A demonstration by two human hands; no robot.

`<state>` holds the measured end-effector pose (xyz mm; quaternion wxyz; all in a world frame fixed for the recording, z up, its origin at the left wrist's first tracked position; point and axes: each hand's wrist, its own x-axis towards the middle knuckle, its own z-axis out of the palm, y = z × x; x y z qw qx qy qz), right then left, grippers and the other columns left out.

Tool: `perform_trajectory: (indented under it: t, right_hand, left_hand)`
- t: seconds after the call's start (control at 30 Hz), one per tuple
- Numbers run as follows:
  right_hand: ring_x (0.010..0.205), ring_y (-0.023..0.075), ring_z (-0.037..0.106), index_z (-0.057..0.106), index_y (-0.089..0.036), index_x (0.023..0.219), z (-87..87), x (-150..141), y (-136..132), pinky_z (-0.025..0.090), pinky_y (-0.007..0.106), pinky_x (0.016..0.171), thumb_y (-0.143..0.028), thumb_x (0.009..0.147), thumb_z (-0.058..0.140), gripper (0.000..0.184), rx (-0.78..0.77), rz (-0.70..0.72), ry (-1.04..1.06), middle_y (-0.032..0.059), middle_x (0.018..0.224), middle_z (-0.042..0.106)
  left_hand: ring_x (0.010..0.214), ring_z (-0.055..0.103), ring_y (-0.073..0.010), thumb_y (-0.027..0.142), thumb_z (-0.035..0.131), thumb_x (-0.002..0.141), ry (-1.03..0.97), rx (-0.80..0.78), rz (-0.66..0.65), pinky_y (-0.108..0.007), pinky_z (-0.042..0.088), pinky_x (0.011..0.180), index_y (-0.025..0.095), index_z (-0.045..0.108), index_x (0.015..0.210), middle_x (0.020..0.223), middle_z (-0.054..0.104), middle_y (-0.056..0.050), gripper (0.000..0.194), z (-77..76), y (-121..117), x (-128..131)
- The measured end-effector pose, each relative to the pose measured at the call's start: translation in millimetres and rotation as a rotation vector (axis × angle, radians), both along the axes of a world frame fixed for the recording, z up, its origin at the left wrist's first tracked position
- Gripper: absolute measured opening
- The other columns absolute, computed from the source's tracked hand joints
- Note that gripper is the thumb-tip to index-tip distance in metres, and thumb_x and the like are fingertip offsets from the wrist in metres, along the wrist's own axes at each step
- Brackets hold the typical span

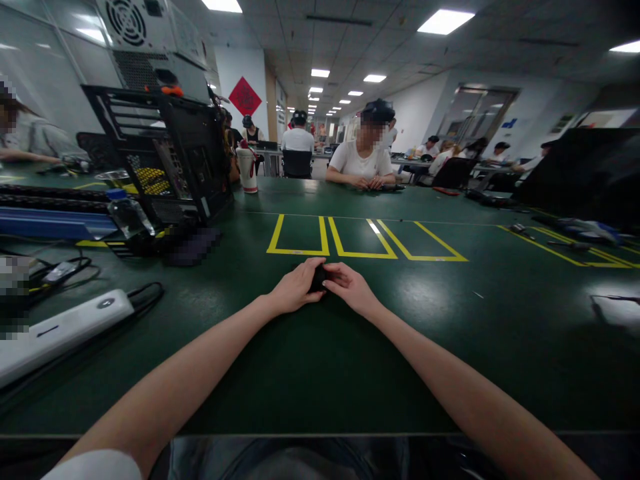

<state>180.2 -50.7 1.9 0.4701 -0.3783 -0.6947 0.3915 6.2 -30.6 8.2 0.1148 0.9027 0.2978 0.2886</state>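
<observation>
The small black object [318,280] sits over the green tabletop [320,373], between both hands, equally near each. The left hand [299,285] wraps its left side; the right hand [349,287] pinches its right edge. Fingers hide its long axis. Beyond the object lie three yellow tape outlines [367,256]; well left of it, an elongated white plastic box [75,327].

The small object [319,279] at near middle is black. The tabletop [300,373] is dark green, its tape outlines [367,255] bright yellow. On the left, the power strip [70,330] is white, the bottle cap [116,194] blue, the honeycomb-patterned panel [153,181] yellow. Farther off, the cup [247,170] is white with red, the wall diamond [245,97] red with darker patterning, the shirt [363,160] plain white.
</observation>
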Motion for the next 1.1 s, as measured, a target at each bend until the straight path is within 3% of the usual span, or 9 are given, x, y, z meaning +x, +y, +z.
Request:
perform_trajectory:
  t: [0.27, 0.47, 0.73, 0.93, 1.1]
  right_hand:
    - [0.092, 0.014, 0.057, 0.054, -0.019, 0.091, -0.6, -2.7, 1.7, 0.044, 0.032, 0.087, -0.025, 0.07, 0.058, 0.022, -0.055, -0.021, 0.05, 0.0014, 0.094, 0.058]
    - [0.097, 0.0149, 0.055, 0.05, -0.018, 0.105, -0.1, -2.8, 3.4, 0.043, 0.034, 0.089, -0.025, 0.072, 0.057, 0.034, -0.087, -0.025, -0.014, 0.0051, 0.104, 0.057]
    - [0.094, 0.0146, 0.056, 0.05, -0.019, 0.093, 2.6, -0.6, 1.2, 0.044, 0.033, 0.087, -0.023, 0.067, 0.062, 0.028, -0.133, 0.076, 0.078, 0.0017, 0.096, 0.058]
    - [0.087, 0.0133, 0.057, 0.054, -0.019, 0.088, 1.3, -3.5, 2.5, 0.045, 0.031, 0.082, -0.028, 0.072, 0.058, 0.019, -0.077, 0.014, 0.075, 0.0011, 0.09, 0.058]
    - [0.093, 0.0157, 0.056, 0.053, -0.019, 0.096, -2.4, -2.7, 8.8, 0.042, 0.035, 0.088, -0.027, 0.068, 0.062, 0.031, -0.157, -0.03, 0.065, 0.0044, 0.097, 0.058]
  left_hand:
    - [0.107, 0.045, -0.025, 0.031, 0.055, 0.074, 0.004, 0.002, 0.016, -0.042, 0.043, 0.086, 0.02, 0.021, 0.124, 0.122, 0.039, -0.011, 0.061, -0.5, -1.5, -2.3]
    - [0.107, 0.045, -0.0243, 0.029, 0.056, 0.073, 0.004, 0.002, 0.009, -0.041, 0.043, 0.086, 0.021, 0.02, 0.123, 0.121, 0.039, -0.01, 0.062, 1.8, -2.9, -1.9]
    - [0.108, 0.044, -0.0247, 0.029, 0.056, 0.074, 0.028, 0.018, 0.024, -0.041, 0.042, 0.087, 0.02, 0.02, 0.123, 0.121, 0.038, -0.011, 0.062, 2.7, -5.0, -2.2]
    - [0.108, 0.044, -0.0248, 0.031, 0.055, 0.074, 0.016, 0.034, 0.027, -0.042, 0.043, 0.085, 0.019, 0.021, 0.123, 0.121, 0.038, -0.011, 0.061, -1.1, -2.7, -0.9]
    - [0.108, 0.044, -0.0251, 0.031, 0.057, 0.072, -0.001, 0.057, 0.023, -0.043, 0.044, 0.085, 0.021, 0.021, 0.123, 0.12, 0.039, -0.01, 0.063, -6.8, 1.5, -0.1]
